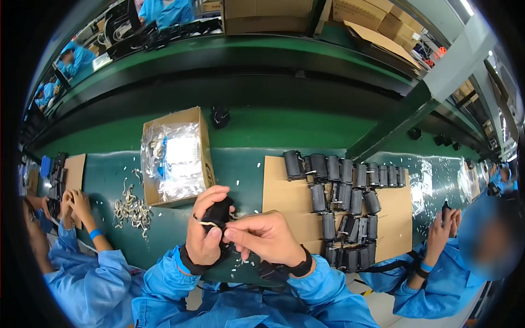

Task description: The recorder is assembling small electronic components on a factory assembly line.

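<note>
My left hand [203,227] is wrapped around a small black part [220,212] held just above the green bench. A thin pale tie [206,223] runs across the part by my fingers. My right hand [264,236] meets it from the right, its fingertips pinched at the part's lower edge. Both wrists wear black straps and blue sleeves. Much of the black part is hidden by my fingers.
A cardboard sheet [281,188] to the right carries several rows of similar black parts [344,194]. An open carton with a clear plastic bag [175,156] stands to the left, beside a heap of pale ties [132,208]. Co-workers in blue sit at the left [82,262] and right [437,262].
</note>
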Available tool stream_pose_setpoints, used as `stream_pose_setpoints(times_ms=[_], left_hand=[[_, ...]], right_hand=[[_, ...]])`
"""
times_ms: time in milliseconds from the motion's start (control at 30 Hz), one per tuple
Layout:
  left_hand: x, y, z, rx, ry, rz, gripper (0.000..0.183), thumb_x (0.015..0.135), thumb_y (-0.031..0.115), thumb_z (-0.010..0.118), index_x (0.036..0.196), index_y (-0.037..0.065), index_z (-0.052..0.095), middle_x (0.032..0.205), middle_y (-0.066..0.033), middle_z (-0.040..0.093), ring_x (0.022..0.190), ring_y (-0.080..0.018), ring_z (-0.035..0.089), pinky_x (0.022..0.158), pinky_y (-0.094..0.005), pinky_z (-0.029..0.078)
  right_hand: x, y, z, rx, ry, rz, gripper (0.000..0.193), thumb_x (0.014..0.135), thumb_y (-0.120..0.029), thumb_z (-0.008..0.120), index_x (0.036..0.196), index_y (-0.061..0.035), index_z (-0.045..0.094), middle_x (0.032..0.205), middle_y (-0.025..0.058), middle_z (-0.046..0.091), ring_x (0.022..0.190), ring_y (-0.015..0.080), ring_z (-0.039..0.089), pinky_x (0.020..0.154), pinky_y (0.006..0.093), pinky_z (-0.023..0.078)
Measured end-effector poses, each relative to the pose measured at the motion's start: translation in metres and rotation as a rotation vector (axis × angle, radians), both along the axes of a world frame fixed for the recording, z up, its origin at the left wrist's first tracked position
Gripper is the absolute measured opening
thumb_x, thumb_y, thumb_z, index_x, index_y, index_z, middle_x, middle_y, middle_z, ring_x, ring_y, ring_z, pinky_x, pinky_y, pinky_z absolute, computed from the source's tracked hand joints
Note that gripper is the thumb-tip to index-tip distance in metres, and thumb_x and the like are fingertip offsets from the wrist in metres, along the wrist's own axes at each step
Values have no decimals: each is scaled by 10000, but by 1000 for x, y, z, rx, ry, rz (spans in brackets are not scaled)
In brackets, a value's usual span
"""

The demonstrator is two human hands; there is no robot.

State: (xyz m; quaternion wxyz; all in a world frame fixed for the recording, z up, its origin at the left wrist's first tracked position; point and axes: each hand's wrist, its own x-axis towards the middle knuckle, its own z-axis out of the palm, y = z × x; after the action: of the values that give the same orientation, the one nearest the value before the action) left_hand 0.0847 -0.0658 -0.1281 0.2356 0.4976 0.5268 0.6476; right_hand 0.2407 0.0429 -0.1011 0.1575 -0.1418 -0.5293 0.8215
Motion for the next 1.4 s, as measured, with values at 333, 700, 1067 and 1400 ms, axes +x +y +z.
stream_pose_setpoints(times_ms=[333,700,1067,1400], left_hand=[[4,9,-3,-48,3,-61,628,1012,481,532,1392,-19,510,1412,-224,496,1131,-282,609,943,-413,554],[-1,1,-6,4,257,176,634,1004,462,609,1398,-26,518,1447,-232,459,1200,-295,581,977,-403,541],[-1,-5,0,3,184,12,632,1033,446,573,1448,-18,466,1442,-221,444,1201,-290,566,1013,-402,513],[-4,2,-2,12,126,-25,604,1056,482,470,1394,-17,509,1397,-218,507,1137,-264,603,946,-406,531]], right_hand=[[5,10,-8,-277,9,20,150,981,-65,742,1087,41,752,880,97,747,705,105,700,548,244,585],[3,-3,-1,-65,-101,-84,176,976,-33,739,1120,69,736,881,112,747,717,136,708,626,257,592],[10,1,3,62,-12,-93,121,937,7,762,1048,50,785,874,111,745,661,131,689,582,246,571],[5,1,2,19,-13,-62,115,950,31,739,1060,65,731,847,112,735,664,141,694,571,247,569]])
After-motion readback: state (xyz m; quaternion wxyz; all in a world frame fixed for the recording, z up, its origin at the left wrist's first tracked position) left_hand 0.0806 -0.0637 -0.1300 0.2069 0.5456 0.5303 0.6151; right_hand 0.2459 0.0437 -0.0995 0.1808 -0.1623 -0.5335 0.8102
